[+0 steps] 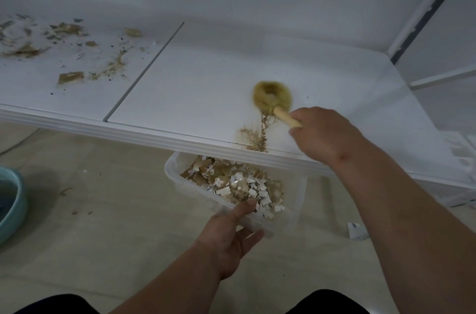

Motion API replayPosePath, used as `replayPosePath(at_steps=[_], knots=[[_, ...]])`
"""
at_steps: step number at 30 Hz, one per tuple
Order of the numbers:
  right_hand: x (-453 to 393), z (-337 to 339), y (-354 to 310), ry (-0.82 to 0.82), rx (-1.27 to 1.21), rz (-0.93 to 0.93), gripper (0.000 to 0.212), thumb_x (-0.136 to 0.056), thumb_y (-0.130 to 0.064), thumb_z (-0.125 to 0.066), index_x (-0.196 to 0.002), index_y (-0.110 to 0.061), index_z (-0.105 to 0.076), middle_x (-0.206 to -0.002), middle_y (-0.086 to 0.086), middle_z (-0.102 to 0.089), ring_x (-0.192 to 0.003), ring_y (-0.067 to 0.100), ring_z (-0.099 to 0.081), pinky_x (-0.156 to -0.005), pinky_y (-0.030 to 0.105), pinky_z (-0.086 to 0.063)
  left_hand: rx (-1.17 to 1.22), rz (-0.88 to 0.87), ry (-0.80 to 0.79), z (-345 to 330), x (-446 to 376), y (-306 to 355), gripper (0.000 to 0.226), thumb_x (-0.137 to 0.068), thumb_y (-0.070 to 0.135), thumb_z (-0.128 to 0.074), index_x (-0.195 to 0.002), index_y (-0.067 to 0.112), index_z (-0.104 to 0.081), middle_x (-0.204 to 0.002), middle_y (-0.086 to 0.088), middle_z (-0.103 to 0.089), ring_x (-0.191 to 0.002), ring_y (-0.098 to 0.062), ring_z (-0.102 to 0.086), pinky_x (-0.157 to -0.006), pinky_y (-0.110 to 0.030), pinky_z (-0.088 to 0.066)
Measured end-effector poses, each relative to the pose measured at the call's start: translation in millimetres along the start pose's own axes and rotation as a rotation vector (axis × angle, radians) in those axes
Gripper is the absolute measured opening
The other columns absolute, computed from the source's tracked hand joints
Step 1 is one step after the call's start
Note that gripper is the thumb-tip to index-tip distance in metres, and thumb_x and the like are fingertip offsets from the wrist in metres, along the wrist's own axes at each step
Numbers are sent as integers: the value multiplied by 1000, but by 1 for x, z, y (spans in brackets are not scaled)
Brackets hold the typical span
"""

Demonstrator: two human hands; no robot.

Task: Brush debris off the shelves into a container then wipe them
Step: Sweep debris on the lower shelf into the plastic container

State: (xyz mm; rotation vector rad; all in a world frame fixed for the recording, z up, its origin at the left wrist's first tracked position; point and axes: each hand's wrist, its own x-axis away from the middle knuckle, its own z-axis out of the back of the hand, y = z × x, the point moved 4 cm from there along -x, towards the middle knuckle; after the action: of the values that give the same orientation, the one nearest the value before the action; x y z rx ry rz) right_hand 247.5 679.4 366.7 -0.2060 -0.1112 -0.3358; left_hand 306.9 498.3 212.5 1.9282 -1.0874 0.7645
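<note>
Shelf [206, 76]: white, two panels divided by a grey seam; front edge runs from near left toward the right.
Right hand [322, 133]: fingers wrapped round the wooden handle of the brush [271, 97]; round bristle head pressed on the right panel, blurred.
Swept debris [255, 137]: thin trail and small fan of tan grit, running from the bristles to the shelf's front edge, directly above the container.
Container [175, 177]: clear plastic tub held just under the shelf edge, tilted; part filled with torn brown and white scraps [244, 185].
Left hand [231, 236]: holds the container's near rim, thumb over the top edge, fingers curled underneath.
Left panel debris [69, 56]: brown scraps, tan powder and dark specks scattered across the far left, well apart from the brush.
Floor [103, 210]: beige, a few stray bits on it.
Basin [13, 205]: teal, at the left edge on the floor, only partly in view.
</note>
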Motion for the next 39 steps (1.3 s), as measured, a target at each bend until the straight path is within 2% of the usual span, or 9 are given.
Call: replayPosePath(at_steps=[4,7,11,14,17,21,27,34,39], knots=[[54,4,-20,-65,64,110,44,-94,-24,-52,-133,-44,-48,-86,-9,-59,-78,15,-59,-75,36,-52,9,6,4,-5,1,1,74,-53,13,-85,-121,5,-58,-119,-16,-63,-102,-34,-66,-65,-38,-60],[80,19,-21,-71,33,101,45,-93,-26,-55,-131,-49,-50,-96,-9,-64,-80,12,-61,-79,35,-53,5,7,12,-5,2,1,67,-55,13,-85,-116,3,-62,-118,-17,-63,-99,-34,-67,-66,-39,-60],[60,35,-3,56,-59,29,38,-94,-33,-56,-130,-43,-52,-117,-4,-63,-101,21,-59,-88,35,-47,-2,17,9,-4,5,2,68,-52,13,-87,-115,3,-61,-117,-18,-63,-100,-36,-67,-65,-41,-61],[24,31,21,119,-22,-96,35,-96,-32,-50,-131,-34,-48,-112,2,-61,-97,27,-57,-83,38,-47,-25,8,9,-2,7,1,67,-53,15,-85,-114,1,-61,-115,-19,-62,-104,-37,-65,-68,-42,-61],[14,12,27,33,60,-149,38,-95,-29,-47,-133,-30,-45,-109,6,-60,-95,28,-56,-78,36,-45,-30,4,17,0,7,1,68,-52,15,-85,-114,1,-60,-118,-19,-60,-102,-37,-66,-68,-43,-61],[38,-3,7,-24,56,-53,39,-95,-28,-46,-134,-34,-45,-104,2,-62,-91,25,-58,-79,37,-49,-23,9,14,0,4,1,66,-53,15,-85,-113,1,-62,-123,-18,-60,-107,-37,-63,-62,-40,-61],[92,14,-13,-75,35,69,42,-95,-31,-50,-131,-52,-46,-95,-11,-64,-79,11,-59,-73,32,-50,8,9,19,-2,1,3,91,-36,17,-92,-120,5,-58,-127,-16,-55,-105,-37,-62,-61,-36,-58],[42,13,23,-12,58,-94,40,-97,-31,-46,-136,-35,-42,-100,0,-59,-86,23,-57,-79,39,-50,-9,-8,20,2,5,3,76,-49,15,-86,-119,2,-57,-121,-19,-59,-104,-37,-64,-59,-37,-59],[56,-8,1,-72,-33,12,45,-95,-28,-50,-136,-44,-42,-103,-2,-64,-88,20,-60,-81,36,-51,0,-14,18,1,8,5,73,-52,14,-85,-119,2,-58,-115,-17,-61,-93,-35,-65,-61,-38,-60]])
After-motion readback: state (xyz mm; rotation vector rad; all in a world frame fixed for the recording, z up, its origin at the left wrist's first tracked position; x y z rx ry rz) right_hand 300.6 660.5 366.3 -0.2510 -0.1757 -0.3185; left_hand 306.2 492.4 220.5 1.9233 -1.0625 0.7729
